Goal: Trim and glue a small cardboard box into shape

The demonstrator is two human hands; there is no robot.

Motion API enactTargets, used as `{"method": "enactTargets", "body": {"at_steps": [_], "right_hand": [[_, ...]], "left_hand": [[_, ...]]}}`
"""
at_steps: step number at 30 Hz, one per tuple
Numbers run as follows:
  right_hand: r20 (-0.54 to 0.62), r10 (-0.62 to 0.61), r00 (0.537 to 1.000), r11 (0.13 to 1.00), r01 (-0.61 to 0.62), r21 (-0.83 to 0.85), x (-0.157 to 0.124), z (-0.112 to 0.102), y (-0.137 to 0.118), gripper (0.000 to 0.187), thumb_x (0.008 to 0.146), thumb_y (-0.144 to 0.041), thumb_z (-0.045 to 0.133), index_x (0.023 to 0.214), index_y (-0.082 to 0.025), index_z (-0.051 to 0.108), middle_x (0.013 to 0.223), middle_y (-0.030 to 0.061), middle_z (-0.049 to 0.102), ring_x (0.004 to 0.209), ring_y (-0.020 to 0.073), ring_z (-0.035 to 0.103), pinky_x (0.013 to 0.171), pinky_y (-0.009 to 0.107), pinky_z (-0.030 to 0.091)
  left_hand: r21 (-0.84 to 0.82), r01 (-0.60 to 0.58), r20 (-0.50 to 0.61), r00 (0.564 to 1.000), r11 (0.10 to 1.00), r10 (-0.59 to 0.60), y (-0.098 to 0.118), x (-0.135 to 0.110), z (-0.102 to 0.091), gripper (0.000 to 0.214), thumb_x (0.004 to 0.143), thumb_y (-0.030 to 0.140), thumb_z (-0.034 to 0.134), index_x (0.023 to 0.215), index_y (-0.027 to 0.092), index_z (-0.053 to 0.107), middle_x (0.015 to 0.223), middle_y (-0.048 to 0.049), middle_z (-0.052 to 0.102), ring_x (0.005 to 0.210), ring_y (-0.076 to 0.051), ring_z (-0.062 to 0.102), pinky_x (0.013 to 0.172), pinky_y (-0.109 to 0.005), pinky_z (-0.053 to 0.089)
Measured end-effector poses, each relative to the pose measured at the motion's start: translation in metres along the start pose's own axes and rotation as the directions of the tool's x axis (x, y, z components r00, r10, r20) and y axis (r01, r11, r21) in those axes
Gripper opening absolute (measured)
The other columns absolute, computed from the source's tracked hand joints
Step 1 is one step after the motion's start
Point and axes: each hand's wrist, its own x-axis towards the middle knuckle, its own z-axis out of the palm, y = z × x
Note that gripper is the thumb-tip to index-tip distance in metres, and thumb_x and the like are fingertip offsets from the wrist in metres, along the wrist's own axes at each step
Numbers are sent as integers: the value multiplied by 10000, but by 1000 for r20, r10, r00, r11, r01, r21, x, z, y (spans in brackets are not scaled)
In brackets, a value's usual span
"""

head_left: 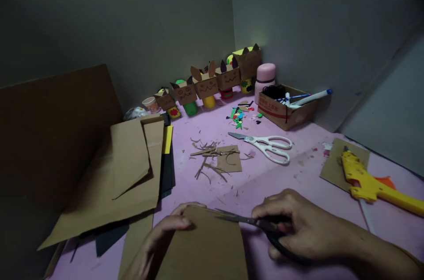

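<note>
My left hand (159, 238) grips the left edge of a brown cardboard piece (205, 249) at the near edge of the pink table (298, 178). My right hand (298, 225) is closed on the black handles of dark scissors (251, 221). Their blades lie along the top edge of the cardboard piece, pointing left. Thin cardboard strips and a small square offcut (228, 158) lie just beyond the hands.
White scissors (268, 145) lie mid-table. A yellow glue gun (374, 183) rests on cardboard at right. Large cardboard sheets (126, 178) with black and yellow paper lie at left. Cardboard animal figures (207, 85), a pink bottle (265, 77) and a small box of pens (286, 105) stand by the walls.
</note>
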Motion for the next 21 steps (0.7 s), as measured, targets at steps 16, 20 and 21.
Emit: {"method": "enactTargets", "body": {"at_steps": [16,20,21], "right_hand": [[-2,-28,1000,998,28,-51,-1,1,4,134,695,-211,754,783,-193,655,620,-67,458,573,102,394,483,207,301],[-13,-57,998,994,55,-99,1,1,3,147,672,-176,746,795,-189,668,623,-57,490,584,111,412,500,218,306],[-16,-65,998,993,63,-101,1,0,2,154,675,-187,751,810,-189,677,627,-54,499,583,111,422,501,220,310]], "left_hand": [[-59,-22,16,1000,998,23,-1,2,1,816,408,490,904,1175,364,652,1414,-72,551,1341,-490,360,979,-598,449],[-94,6,-7,1000,996,-7,-1,4,12,758,423,386,924,1134,362,666,1404,-76,554,1317,-483,401,967,-591,456],[-106,-7,-18,1000,994,5,-2,4,14,758,426,388,924,1137,367,661,1402,-74,554,1305,-479,417,980,-595,441]]}}
